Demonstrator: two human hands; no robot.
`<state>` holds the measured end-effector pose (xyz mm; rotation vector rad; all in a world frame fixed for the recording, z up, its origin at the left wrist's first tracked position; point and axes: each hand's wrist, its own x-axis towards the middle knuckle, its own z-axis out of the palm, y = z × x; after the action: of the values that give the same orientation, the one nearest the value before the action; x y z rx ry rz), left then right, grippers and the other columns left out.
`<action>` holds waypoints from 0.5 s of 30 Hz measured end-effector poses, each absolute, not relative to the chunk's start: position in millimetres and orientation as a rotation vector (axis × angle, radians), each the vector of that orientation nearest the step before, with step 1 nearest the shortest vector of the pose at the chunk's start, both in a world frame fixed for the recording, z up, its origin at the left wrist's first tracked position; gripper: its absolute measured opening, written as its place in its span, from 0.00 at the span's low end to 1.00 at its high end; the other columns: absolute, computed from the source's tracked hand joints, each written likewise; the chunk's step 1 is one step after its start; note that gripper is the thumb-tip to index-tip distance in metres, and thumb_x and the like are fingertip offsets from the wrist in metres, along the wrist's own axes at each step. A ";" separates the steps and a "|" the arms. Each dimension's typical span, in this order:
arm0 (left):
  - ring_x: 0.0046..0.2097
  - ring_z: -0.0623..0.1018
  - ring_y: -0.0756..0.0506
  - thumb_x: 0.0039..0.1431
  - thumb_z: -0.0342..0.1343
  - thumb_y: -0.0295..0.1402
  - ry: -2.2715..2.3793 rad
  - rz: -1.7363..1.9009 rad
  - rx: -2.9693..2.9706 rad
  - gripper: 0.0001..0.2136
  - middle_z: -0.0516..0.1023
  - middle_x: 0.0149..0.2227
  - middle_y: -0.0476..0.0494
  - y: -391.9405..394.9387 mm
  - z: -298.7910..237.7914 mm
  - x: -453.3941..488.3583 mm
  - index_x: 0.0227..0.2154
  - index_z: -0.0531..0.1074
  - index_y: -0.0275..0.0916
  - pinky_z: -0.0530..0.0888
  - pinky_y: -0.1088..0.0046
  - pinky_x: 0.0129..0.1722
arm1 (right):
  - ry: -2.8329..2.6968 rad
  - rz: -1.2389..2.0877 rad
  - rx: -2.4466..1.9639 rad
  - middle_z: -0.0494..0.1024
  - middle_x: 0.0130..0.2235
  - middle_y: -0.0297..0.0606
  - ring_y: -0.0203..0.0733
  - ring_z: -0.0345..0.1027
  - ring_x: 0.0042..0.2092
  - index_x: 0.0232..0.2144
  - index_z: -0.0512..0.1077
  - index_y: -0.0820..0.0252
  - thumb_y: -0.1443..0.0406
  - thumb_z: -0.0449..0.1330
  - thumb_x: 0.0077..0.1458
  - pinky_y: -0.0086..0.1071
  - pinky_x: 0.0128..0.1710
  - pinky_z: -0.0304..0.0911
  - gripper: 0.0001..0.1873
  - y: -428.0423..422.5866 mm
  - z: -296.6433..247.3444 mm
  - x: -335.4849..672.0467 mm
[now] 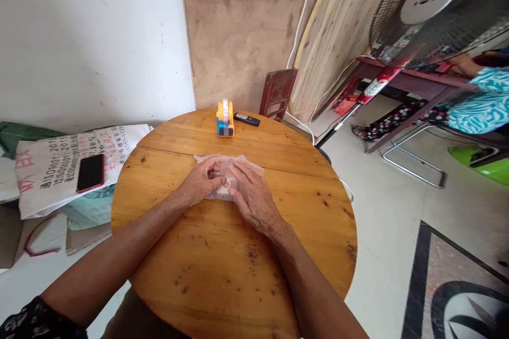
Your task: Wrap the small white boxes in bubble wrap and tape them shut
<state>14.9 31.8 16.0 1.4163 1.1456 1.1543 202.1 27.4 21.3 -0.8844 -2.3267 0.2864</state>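
Note:
On the round wooden table (191, 254) lies a sheet of translucent, crinkled plastic wrap (252, 166), seemingly bubble wrap. A small whitish piece with red print (226, 185) shows in its middle, partly covered by my fingers; its kind is unclear. My left hand (204, 180) is at the wrap's left side, fingers curled and thumb bent in, pinching at the wrap beside the printed piece. From the right, my right hand (254, 193) lies over the wrap with fingers stretched out and thumb apart, the thumb tip by the printed piece.
An orange and blue tape dispenser (225, 119) stands at the table's far side, beside a black handheld device (247, 119). Left, a phone (90, 172) lies on printed sacks (51, 169). A wooden chair (278, 92) stands behind; a fan (433, 0) and a seated person (477, 106) are right.

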 end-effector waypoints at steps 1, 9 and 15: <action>0.37 0.75 0.48 0.46 0.61 0.32 1.135 1.149 1.408 0.20 0.74 0.38 0.47 31.6 16.2 15.2 0.44 0.69 0.36 0.71 0.73 0.36 | -2.339 0.241 -0.893 0.67 0.62 0.47 0.50 0.56 0.64 0.61 0.62 0.60 0.62 0.49 0.64 0.47 0.61 0.53 0.25 27.0 21.1 201.4; 0.37 0.76 0.47 0.46 0.62 0.32 1.092 1.115 1.354 0.23 0.74 0.37 0.47 32.1 15.5 13.6 0.48 0.69 0.35 0.71 0.72 0.37 | -2.259 -0.096 -0.883 0.80 0.45 0.40 0.48 0.66 0.54 0.39 0.76 0.57 0.64 0.57 0.60 0.43 0.53 0.56 0.08 26.0 24.7 205.0; 0.33 0.72 0.50 0.46 0.61 0.32 1.186 1.106 1.380 0.27 0.71 0.34 0.49 33.9 12.2 11.6 0.51 0.69 0.34 0.69 0.74 0.34 | -2.373 -0.079 -0.829 0.80 0.46 0.39 0.49 0.65 0.54 0.41 0.76 0.58 0.62 0.58 0.59 0.42 0.52 0.53 0.10 26.2 21.1 202.3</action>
<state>11.6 33.9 12.2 1.3800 1.1864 1.1065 202.3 26.2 21.1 -0.8289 -2.3726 -0.0789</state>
